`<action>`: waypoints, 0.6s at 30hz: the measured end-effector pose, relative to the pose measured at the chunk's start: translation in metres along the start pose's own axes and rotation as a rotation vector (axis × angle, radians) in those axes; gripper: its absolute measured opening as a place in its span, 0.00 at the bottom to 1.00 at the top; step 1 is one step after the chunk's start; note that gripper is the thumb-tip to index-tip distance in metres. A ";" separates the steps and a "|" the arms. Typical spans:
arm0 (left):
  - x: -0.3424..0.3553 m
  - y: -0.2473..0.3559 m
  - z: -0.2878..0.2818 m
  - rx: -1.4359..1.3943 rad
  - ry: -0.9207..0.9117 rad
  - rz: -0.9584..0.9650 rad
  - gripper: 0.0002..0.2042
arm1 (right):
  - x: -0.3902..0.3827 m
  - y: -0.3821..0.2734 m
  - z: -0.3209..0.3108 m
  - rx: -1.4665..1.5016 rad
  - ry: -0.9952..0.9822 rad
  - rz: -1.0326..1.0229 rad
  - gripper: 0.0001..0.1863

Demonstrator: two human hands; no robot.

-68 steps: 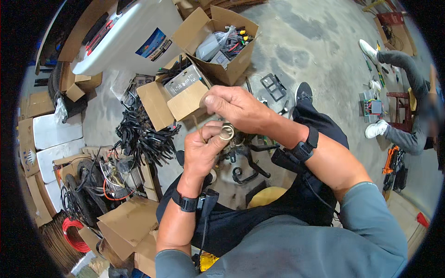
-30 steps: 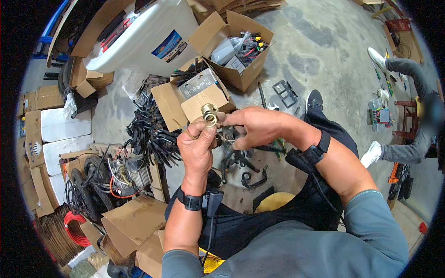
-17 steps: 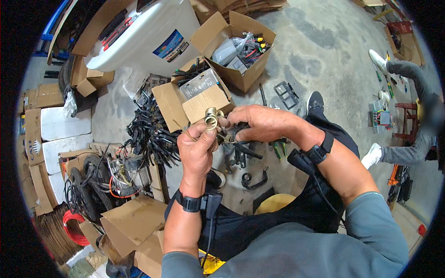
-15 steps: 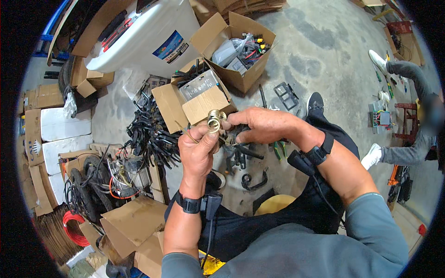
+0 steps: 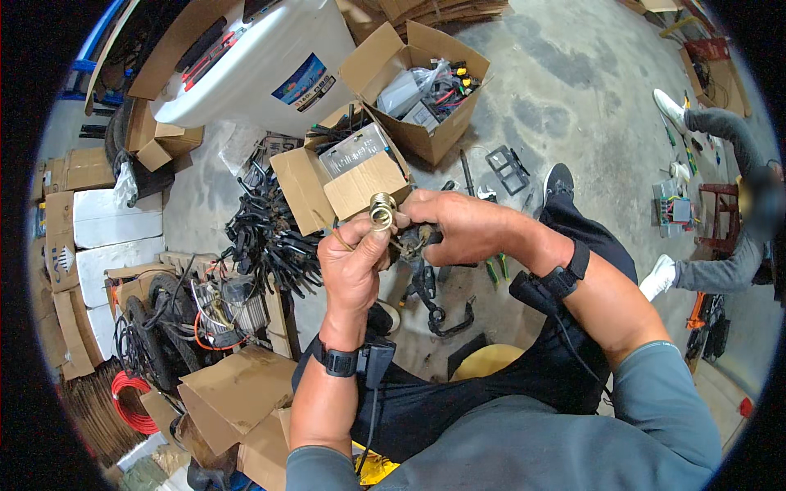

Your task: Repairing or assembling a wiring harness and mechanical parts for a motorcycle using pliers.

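Observation:
A brass-coloured coil spring point(image 5: 381, 211) with a long straight wire end sits pinched between the thumb and fingers of my left hand point(image 5: 354, 260). The coil stands up above the thumb. My right hand point(image 5: 460, 222) is closed just to the right of the spring, its fingertips against the coil's side; what they grip is hidden. Beneath the right fingers shows a dark, grimy part point(image 5: 414, 240), and I cannot tell whether it is held or lies lower down. Black lever-like parts point(image 5: 424, 286) lie on the floor below my hands.
Ahead stand an open carton point(image 5: 332, 176) and a larger carton of wires and parts point(image 5: 442, 131). A heap of black levers point(image 5: 266, 233) lies to the left. Green-handled pliers point(image 5: 493, 270) and a black frame point(image 5: 508, 169) are on the floor. Another person's leg point(image 5: 712, 277) shows at far right.
My right hand has moved slightly left and its fingers have closed in beside the spring. The spring is turned a little in my left hand. More of the dark part shows beneath.

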State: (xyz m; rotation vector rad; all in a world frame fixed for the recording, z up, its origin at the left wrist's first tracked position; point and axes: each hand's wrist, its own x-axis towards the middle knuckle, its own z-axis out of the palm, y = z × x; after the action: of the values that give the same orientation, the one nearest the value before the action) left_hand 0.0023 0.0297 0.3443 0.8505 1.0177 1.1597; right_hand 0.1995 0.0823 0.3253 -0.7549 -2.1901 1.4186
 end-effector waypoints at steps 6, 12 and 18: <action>0.002 0.004 0.001 -0.015 0.035 0.004 0.09 | -0.003 -0.005 0.010 0.008 0.088 -0.074 0.31; 0.002 0.000 0.000 -0.011 0.048 0.013 0.08 | -0.004 -0.004 0.011 -0.241 0.186 -0.060 0.28; 0.003 0.001 0.001 0.043 0.116 0.016 0.08 | -0.001 0.003 0.017 -0.155 0.270 -0.166 0.19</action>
State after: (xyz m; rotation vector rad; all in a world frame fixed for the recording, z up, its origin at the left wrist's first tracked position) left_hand 0.0030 0.0333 0.3448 0.8346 1.1362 1.2159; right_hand 0.1905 0.0713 0.3162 -0.7498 -2.1123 1.0123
